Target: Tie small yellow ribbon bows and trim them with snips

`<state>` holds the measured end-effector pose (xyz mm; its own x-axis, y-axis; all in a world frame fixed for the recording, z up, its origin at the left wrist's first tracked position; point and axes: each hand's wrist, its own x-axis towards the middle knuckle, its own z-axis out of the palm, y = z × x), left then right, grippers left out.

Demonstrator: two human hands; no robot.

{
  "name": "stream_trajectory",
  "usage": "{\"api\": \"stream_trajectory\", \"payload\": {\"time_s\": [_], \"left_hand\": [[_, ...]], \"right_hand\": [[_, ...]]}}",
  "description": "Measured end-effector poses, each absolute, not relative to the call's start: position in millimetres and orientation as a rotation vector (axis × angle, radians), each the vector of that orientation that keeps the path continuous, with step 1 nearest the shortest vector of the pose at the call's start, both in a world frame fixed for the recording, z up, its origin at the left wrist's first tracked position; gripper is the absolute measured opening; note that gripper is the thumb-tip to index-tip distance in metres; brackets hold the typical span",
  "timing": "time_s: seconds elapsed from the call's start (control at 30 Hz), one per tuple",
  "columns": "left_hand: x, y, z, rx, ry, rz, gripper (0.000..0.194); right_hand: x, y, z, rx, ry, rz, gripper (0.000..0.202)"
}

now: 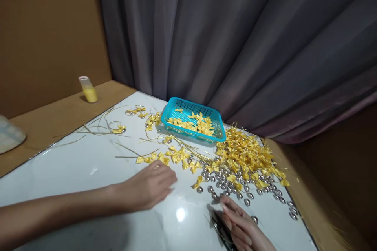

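Observation:
Over the white tabletop (103,178), my left hand (150,184) is closed, knuckles up, just below a row of yellow ribbon bows (176,153); what its fingers hold, if anything, is hidden. My right hand (240,225) is closed too, thumb and fingers pressed together near the silver bells (226,180). What is between its fingertips is too small to tell. Beside and partly under it lies a dark, long object (219,225) with a thin strand near it. A large heap of yellow bows (247,151) is beyond the bells.
A blue basket (220,123) with yellow bows stands at the back edge. Gold cords (191,149) lie in front of it, with looped cords (110,125) farther left. A yellow and white container (89,90) is at the far left. Grey curtains (206,35) hang behind.

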<state>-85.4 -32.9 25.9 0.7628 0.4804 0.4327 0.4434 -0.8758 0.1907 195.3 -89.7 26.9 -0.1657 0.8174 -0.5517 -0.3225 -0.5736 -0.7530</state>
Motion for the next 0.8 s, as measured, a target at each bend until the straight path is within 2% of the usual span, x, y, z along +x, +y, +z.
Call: {"api": "stream_trajectory", "payload": {"time_s": [0.13,0.23,0.37,0.5,0.8], "left_hand": [[-114.3,-15.1,8.9,2.672,1.219,0.873,0.024],[-126.3,-12.6,1.4,2.605,1.380,0.865,0.024],[-126.5,-13.7,1.0,2.630,1.409,0.734,0.021],[-122.4,-12.1,-0.4,2.655,1.454,0.610,0.028],[-120.1,-8.2,-5.3,2.786,1.402,0.541,0.027]], "right_hand": [[199.7,-88.0,17.9,-1.298,-0.600,1.816,0.028],[201.7,-87.3,12.6,-1.279,-0.655,1.819,0.033],[201.7,-87.5,9.1,-1.265,-0.667,1.805,0.033],[201.9,-88.3,9.2,-1.264,-0.636,1.778,0.029],[202.1,-87.3,5.7,-1.242,-0.664,1.794,0.028]]}}
